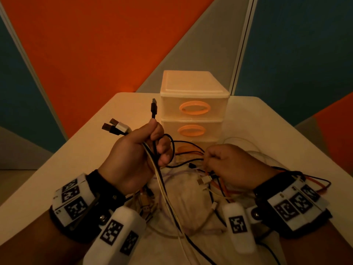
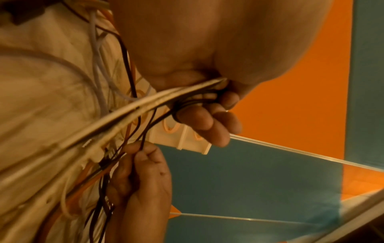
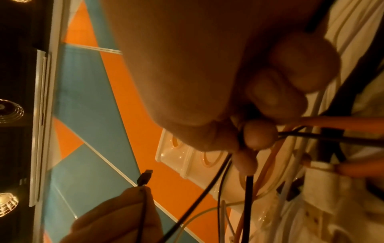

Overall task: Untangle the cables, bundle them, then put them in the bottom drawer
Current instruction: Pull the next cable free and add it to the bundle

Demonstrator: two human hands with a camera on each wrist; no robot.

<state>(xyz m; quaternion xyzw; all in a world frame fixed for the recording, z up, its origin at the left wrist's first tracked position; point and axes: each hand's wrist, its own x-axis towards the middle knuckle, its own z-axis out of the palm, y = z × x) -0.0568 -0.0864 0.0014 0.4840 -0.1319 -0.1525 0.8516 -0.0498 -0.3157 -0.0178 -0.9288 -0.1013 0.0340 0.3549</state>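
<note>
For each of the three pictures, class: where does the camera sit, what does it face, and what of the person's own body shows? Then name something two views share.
Head: worn on the head, facing down at table, drawer unit, cables; both hands show.
Left wrist: looks along left hand gripping cables; right hand beyond.
Right wrist: looks along right hand pinching cables; left hand's fingers below.
Shared: black USB plug.

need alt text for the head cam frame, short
A person's left hand grips several cables with USB plugs sticking up, while the right hand pinches strands in a tangled cable pile on a white table. A three-drawer plastic organizer with orange handles stands behind, all visible drawers closed.
</note>
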